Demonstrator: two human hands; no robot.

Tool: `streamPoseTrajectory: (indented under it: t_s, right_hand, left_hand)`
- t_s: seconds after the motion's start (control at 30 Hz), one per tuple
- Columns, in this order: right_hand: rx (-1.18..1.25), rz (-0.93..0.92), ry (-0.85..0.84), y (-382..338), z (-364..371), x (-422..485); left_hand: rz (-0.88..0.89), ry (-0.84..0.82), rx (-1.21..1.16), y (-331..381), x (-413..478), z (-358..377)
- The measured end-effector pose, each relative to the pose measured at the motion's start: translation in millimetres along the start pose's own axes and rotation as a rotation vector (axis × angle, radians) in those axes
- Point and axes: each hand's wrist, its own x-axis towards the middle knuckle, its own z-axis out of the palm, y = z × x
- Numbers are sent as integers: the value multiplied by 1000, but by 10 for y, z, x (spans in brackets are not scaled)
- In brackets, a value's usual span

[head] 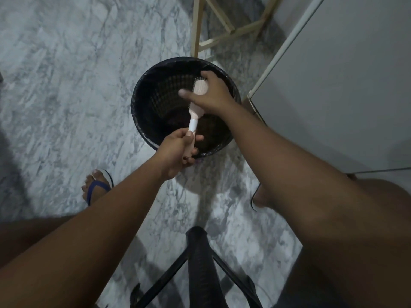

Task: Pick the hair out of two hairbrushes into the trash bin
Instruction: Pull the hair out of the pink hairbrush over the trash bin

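Head view: hairbrush [198,94] over trash bin [142,121]

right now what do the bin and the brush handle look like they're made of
Trash bin: looks like black plastic, its lattice wall showing inside, with a thin glossy black bag crinkled over the rim. Hairbrush handle: matte pale pink, plastic or painted wood, can't tell which, with a white band.

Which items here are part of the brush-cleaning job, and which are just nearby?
In use: pink hairbrush, held by its handle in the left hand with the right hand on its head; black trash bin beneath.

Nearby only: wooden stool legs, white cabinet, black chair, blue sandal.
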Motion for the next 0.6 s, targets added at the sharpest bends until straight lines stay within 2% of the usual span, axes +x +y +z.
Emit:
streamPoseTrajectory:
  t_s: [0.07, 0.13, 0.17, 0.3, 0.37, 0.43, 0.47, 0.53, 0.6]
  right_hand:
    - [-70, -52, 115, -42, 17, 31]
    - [-39, -56, 275, -85, -14, 77]
    - [-32, -46, 303, -89, -29, 101]
    - [-47, 34, 256, -69, -95, 165]
    - [172, 137, 243, -82, -122, 186]
    - [509, 257, 153, -109, -135, 122]
    - [589, 277, 61, -87, -144, 55]
    - [565, 225, -143, 16, -118, -67]
    - [562, 146, -269, 95, -97, -162]
  left_hand:
    - [4, -15, 19, -18, -14, 17]
    - [8, -25, 11, -31, -31, 18]
    - [9, -28, 8, -31, -40, 11]
    - [-6, -34, -10, -41, -62, -30]
    - [-11, -23, -46, -48, -50, -51]
    - [-4, -8, -109, -29, -35, -74]
    - [-1, -1, -128, -21, -22, -73]
    - [1, 9, -133, 2, -4, -77]
    - [-3, 6, -118, 22, -6, -86]
